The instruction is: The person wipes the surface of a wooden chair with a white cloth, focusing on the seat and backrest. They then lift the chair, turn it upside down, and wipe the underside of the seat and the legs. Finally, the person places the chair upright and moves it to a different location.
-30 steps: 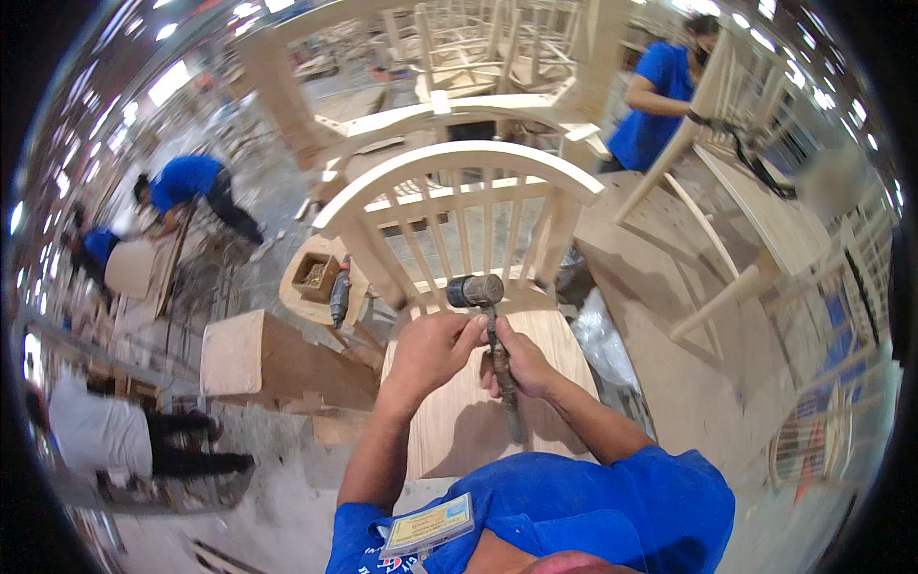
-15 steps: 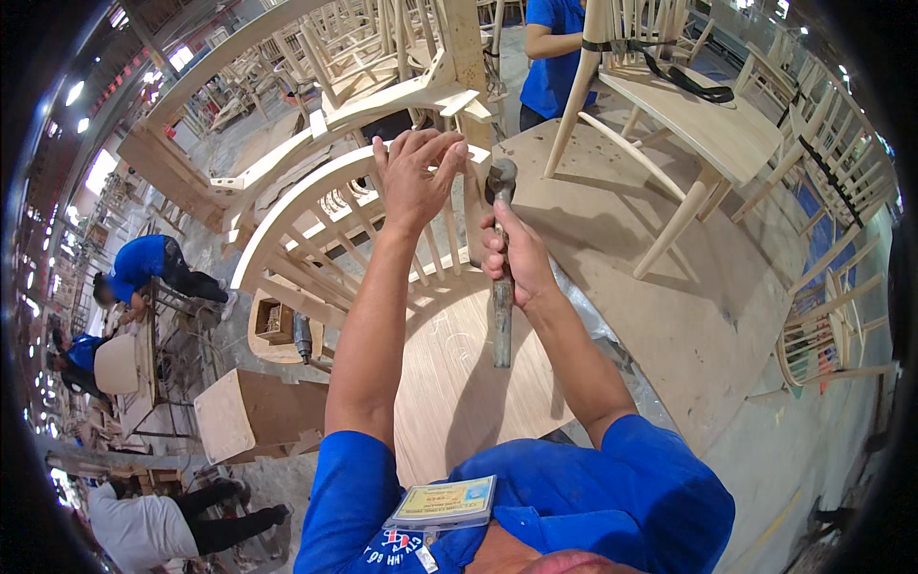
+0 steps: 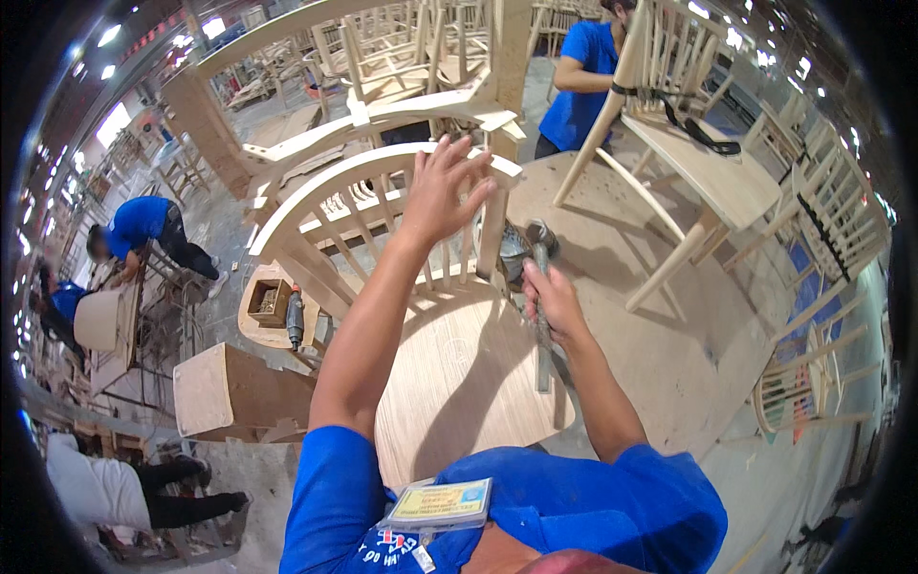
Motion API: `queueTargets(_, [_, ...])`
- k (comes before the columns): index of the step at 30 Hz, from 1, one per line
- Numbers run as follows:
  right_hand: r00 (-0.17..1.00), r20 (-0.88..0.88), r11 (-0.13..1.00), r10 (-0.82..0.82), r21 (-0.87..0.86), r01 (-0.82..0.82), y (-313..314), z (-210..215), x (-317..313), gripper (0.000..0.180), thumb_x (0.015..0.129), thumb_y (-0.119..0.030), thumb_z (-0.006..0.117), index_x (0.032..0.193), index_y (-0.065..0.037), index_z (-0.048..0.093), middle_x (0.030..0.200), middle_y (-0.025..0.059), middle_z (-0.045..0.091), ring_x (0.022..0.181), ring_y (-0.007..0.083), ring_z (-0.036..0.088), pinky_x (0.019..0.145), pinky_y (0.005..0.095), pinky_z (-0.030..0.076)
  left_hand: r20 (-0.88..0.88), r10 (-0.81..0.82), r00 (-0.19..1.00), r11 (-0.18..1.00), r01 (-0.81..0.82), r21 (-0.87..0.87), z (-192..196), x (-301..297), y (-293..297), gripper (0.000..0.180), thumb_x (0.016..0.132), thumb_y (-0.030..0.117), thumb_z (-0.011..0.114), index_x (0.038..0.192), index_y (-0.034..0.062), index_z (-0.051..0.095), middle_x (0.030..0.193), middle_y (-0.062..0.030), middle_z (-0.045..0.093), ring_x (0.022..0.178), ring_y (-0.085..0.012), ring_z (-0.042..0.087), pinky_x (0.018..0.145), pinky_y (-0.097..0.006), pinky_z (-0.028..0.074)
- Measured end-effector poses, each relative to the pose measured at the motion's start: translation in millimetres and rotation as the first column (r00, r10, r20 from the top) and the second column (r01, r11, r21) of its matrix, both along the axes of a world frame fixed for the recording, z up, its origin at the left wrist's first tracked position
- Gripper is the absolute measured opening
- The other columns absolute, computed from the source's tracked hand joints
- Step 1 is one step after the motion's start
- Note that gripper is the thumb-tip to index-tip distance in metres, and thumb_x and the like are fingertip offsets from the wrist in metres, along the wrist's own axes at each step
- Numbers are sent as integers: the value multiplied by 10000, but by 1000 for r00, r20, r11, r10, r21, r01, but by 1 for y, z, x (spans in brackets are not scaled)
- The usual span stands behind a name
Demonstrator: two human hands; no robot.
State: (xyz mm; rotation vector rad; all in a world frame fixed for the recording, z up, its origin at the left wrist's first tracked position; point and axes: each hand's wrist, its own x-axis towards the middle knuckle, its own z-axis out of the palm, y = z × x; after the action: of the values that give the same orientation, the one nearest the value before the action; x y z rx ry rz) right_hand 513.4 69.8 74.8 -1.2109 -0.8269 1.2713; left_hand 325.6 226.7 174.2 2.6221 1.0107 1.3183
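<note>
A pale wooden chair stands right in front of me, with its flat seat point(image 3: 411, 421) nearest my body. Its curved top rail point(image 3: 325, 179) rests on several thin spindles. Over the right part of that rail is my left hand point(image 3: 446, 194), fingers spread and holding nothing; whether the palm presses on the wood is hard to tell. To the right of the chair back, my right hand point(image 3: 557, 304) is wrapped round the handle of a hammer point(image 3: 543, 359). The hammer's dark metal head points up and away from me, beside the backrest's right end.
A wooden frame point(image 3: 430, 110) stands just beyond the chair. At right, another chair point(image 3: 703, 143) with a black strap sits on a brown board point(image 3: 631, 364). To the left, a stool holds a small wooden box point(image 3: 271, 302) and a power driver point(image 3: 295, 320). Co-workers stand around.
My right hand has carried the hammer right and lower, away from the rail's end. The left hand's fingers have spread out over the rail. The whole view has shifted slightly.
</note>
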Motion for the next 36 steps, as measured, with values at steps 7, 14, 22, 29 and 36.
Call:
queueTargets(7, [857,486,899,171,-432,65,-139,-61,61,609,780,-463,841,1113,5,638,862,74,684,667,161,642,467,297,487,-107,549,829,728,-537,-427,-153,-219,-195,587,895,299,739,1390,31,573,1484,-273,455,1356,-426,463,1115,-466,409])
queueTargets(14, [922,357,831,151,-551,77,-190,-93,52,580,782,-361,846,1171,5,619,1001,109,707,788,186,681,508,310,524,416,743,524,386,172,-906,-243,-223,-347,397,1041,294,559,1265,-33,586,1115,-94,672,993,-160,600,870,-330,498])
queueTargets(22, [896,434,903,93,-415,107,-138,-106,48,510,788,-351,855,1068,2,616,896,75,681,694,149,646,493,293,516,432,712,554,436,133,-890,-245,-224,-296,416,1065,282,526,1311,-47,597,1149,-100,701,1029,-150,641,900,-312,507])
queueTargets(29, [912,411,920,4,-359,157,-124,-105,39,442,807,-370,836,989,-20,637,856,52,672,668,139,623,500,287,496,481,728,489,459,175,-871,-255,-222,-289,360,1059,252,518,1235,-40,630,1091,-73,704,953,-123,634,866,-300,500])
queueTargets(36, [944,330,935,-25,-327,139,-133,-108,24,423,857,-396,791,1038,-30,679,854,30,683,682,113,618,478,273,449,414,754,509,437,81,-896,-256,-229,-291,379,1050,256,526,1256,-43,636,1112,-69,704,988,-133,633,891,-300,498])
